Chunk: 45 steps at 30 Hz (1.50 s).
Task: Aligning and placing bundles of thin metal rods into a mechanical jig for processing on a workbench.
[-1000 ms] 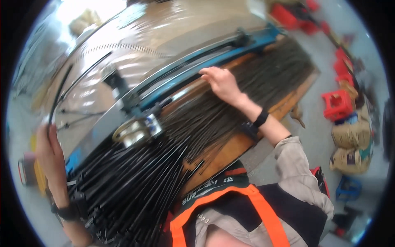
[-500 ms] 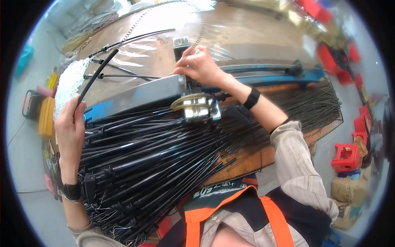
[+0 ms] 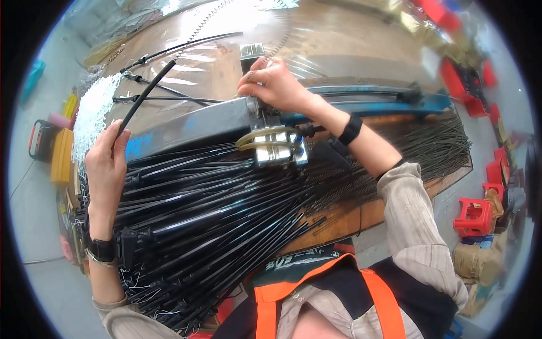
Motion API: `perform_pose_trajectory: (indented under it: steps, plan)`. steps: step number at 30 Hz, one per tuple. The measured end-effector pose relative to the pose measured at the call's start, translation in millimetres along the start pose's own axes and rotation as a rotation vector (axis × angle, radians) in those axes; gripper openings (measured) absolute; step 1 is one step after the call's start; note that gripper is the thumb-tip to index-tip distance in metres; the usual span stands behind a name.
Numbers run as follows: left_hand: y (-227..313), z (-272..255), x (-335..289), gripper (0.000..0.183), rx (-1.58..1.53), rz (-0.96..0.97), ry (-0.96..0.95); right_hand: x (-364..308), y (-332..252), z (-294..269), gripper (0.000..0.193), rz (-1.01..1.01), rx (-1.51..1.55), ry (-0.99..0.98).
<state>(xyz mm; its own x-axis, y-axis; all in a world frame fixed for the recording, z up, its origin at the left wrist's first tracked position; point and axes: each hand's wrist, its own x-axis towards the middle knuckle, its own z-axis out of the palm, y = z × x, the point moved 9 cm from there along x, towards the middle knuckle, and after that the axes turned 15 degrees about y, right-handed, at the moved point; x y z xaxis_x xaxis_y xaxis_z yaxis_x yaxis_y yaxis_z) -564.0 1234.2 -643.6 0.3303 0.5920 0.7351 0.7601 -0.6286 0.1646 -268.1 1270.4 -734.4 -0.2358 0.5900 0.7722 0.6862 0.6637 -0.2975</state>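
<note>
My left hand (image 3: 106, 164) is closed around a thin black cable tube (image 3: 145, 93), which slants up and to the right. A long thin coil spring (image 3: 199, 31) rises from the tube's upper end and arcs across to my right hand (image 3: 278, 86). There, the fingers pinch the spring near the end of the steel beam (image 3: 192, 125). Just below my right hand sits a metal clamp fixture (image 3: 272, 153) with a yellowish hose loop. Beneath both forearms lies a thick pile of black cables (image 3: 197, 206).
A few black cables (image 3: 164, 89) lie on the film-covered table (image 3: 344, 62) beyond the beam. White strings (image 3: 93, 121) hang at its left. Many dark springs (image 3: 423, 144) lie at the right. A red stool (image 3: 474, 217) stands on the right-hand floor, a yellow case (image 3: 62, 155) on the left.
My left hand and the black tube have shifted up and to the right, closer to the beam. My right hand has barely moved and still pinches the spring.
</note>
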Motion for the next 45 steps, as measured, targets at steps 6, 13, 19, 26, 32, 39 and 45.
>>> perform_pose_trajectory:
  steps: [6,13,19,26,32,39,45]
  plan:
    - [-2.3,0.7,-3.6,0.023,0.031,-0.019,-0.022,2.6,-14.3,42.9,0.013,0.000,-0.207,-0.331]
    - [-37.2,6.3,-17.6,0.022,0.036,-0.020,-0.095,-67.6,34.9,-96.7,0.012,-0.143,-0.605,0.006]
    - [37.5,81.3,-15.1,0.015,-0.194,0.240,-0.215,-128.5,62.5,-243.0,0.011,-0.051,-0.896,0.105]
    - [73.6,156.0,-10.5,0.027,-0.198,0.152,-0.375,-176.6,85.7,-273.2,0.008,0.070,-0.873,0.116]
    - [67.8,159.8,-15.1,0.032,-0.243,0.062,-0.402,-162.7,76.9,-265.3,0.010,0.118,-0.764,0.194]
    - [81.4,164.6,-10.6,0.027,-0.265,0.109,-0.348,-179.8,83.6,-276.0,0.015,0.182,-0.829,0.117]
    - [76.9,184.4,-5.0,0.022,-0.206,0.146,-0.280,-134.1,0.1,-192.5,0.036,0.040,-0.624,0.114]
